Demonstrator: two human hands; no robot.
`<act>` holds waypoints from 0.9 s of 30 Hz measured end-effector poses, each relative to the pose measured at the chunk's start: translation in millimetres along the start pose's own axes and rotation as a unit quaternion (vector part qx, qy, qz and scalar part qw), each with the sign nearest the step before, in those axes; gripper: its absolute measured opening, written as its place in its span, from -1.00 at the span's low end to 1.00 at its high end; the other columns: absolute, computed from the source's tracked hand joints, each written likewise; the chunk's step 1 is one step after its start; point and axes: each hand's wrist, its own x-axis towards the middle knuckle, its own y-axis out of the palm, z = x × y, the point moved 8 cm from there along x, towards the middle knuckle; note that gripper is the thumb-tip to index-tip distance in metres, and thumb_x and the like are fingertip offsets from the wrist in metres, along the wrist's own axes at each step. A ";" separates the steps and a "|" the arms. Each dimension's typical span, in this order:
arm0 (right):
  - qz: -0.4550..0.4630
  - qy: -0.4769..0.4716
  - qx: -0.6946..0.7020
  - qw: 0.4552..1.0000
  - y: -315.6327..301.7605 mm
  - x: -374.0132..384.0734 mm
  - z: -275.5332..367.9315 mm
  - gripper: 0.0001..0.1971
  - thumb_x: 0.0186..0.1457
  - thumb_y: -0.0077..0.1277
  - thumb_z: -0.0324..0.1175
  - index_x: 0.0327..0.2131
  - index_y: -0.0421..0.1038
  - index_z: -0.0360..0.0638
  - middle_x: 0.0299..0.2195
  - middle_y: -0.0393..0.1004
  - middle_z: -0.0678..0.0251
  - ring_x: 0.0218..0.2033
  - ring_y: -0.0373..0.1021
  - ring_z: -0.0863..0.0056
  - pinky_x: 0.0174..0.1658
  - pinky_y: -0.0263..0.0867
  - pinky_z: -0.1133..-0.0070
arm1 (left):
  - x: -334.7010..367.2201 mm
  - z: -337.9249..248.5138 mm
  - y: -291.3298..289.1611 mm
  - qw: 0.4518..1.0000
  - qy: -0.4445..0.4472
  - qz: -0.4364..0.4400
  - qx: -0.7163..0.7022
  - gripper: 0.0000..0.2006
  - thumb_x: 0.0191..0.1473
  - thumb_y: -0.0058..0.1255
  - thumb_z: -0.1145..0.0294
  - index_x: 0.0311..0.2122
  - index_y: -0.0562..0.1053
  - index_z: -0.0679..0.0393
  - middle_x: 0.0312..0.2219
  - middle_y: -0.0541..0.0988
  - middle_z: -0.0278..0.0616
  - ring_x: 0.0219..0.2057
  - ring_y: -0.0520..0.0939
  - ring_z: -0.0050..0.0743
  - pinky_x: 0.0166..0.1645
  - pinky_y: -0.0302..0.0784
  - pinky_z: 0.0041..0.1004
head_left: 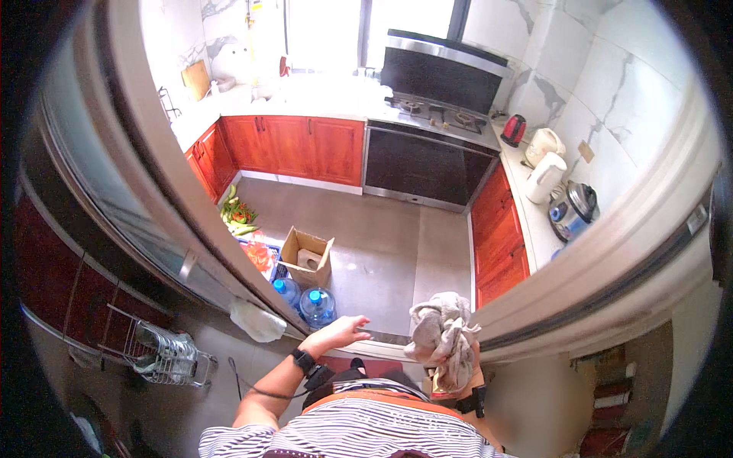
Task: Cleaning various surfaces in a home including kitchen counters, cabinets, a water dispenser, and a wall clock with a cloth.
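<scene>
My left hand [345, 333] is held out in front of my body with its fingers stretched and apart, holding nothing. A dark watch-like band is on that wrist. My right hand [476, 375] is closed on a bunched grey-beige cloth [443, 324], which hangs in folds and hides most of the fingers. Beneath the cloth shows a small yellowish and red edge of something I cannot make out. Nearest to my left hand, on the floor beyond it, stands a large clear water bottle [318, 308] with a blue cap.
A doorway with a sliding glass door [145, 175] frames the kitchen. Inside are an open cardboard box [308, 259], vegetables [240, 214], red cabinets [298, 149] and a stove [431, 164]. A white kettle [545, 177] stands on the right counter. Behind the door, at left, is a wire rack [168, 357].
</scene>
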 end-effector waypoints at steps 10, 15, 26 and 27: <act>-0.002 0.039 -0.072 0.997 35.3 204.2 97.3 -0.32 0.14 0.15 0.24 0.15 0.45 -0.04 -0.03 0.57 0.21 -0.11 0.52 0.18 0.01 0.51 0.25 | 179.4 -44.2 -115.5 1.000 -0.009 0.005 0.006 -0.45 0.26 0.18 0.19 0.26 0.35 0.20 0.05 0.59 0.15 -0.02 0.70 -0.05 0.05 0.60 -0.20; 0.031 0.020 -0.070 0.997 63.2 364.2 134.8 -0.43 0.23 -0.04 0.20 0.04 0.50 -0.06 -0.16 0.58 0.17 -0.35 0.51 0.21 -0.30 0.49 0.34 | 212.2 59.9 -191.2 0.983 -0.054 -0.149 -0.090 -0.42 0.21 0.24 0.09 0.23 0.40 0.16 0.03 0.62 0.11 -0.01 0.68 -0.08 0.06 0.60 -0.21; 0.202 0.273 0.117 0.933 217.2 475.1 57.9 -0.48 0.17 0.18 0.00 0.12 0.48 -0.03 0.01 0.58 0.21 -0.06 0.52 0.13 -0.14 0.53 0.23 | 104.8 174.4 -245.7 0.929 -0.224 -0.247 -0.162 -0.38 0.17 0.28 0.14 0.25 0.41 0.21 0.05 0.61 0.05 0.04 0.66 -0.22 0.15 0.56 -0.30; 0.181 0.290 0.074 0.937 228.2 490.4 53.1 -0.46 0.15 0.24 -0.03 0.13 0.46 -0.06 0.03 0.57 0.18 -0.03 0.52 0.12 -0.08 0.54 0.19 | 106.2 190.0 -250.3 0.930 -0.234 -0.244 -0.147 -0.38 0.19 0.27 0.16 0.27 0.39 0.20 0.05 0.61 -0.01 0.04 0.64 -0.29 0.13 0.56 -0.33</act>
